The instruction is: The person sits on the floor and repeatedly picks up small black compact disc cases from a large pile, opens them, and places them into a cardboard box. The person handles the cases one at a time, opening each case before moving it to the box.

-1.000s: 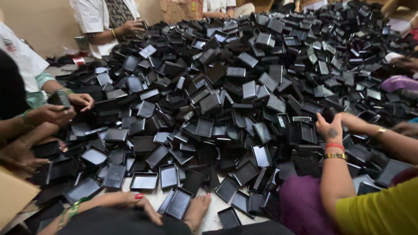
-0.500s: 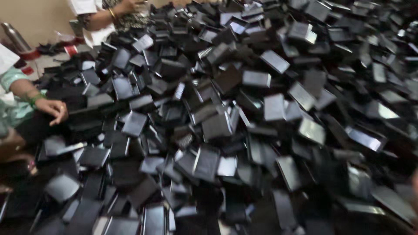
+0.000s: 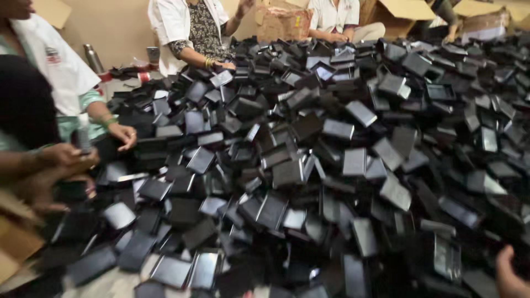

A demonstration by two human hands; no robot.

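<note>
**A:** State the position of the work items.

**B:** A large pile of flat black cases [image 3: 331, 165] fills nearly the whole view. The cases lie loose at all angles, some open, some closed. Single cases are spread at the near edge of the pile, on a pale surface [image 3: 118, 284].

**A:** State the condition of the hands.

**B:** The left hand is out of view. At the near right corner of the pile, only the edge of one hand [image 3: 509, 275] is visible. I cannot tell whether it is open or clenched, or whether it is the wearer's own. It is just beside an upright open case [image 3: 447, 256].

**A:** Other persons?

**B:** At the left side of the pile, one co-worker's hand [image 3: 124, 136] rests against the cases. At the far side, another co-worker's hand [image 3: 223, 65] touches the pile. Cardboard cartons [image 3: 281, 23] stand beyond the pile.

**A:** Step in hand?

**B:** In my judgement, picking over the pile, with no case yet taken. The next pick calls for one loose case at the near edge, lifted clear without shifting its neighbours.
</note>
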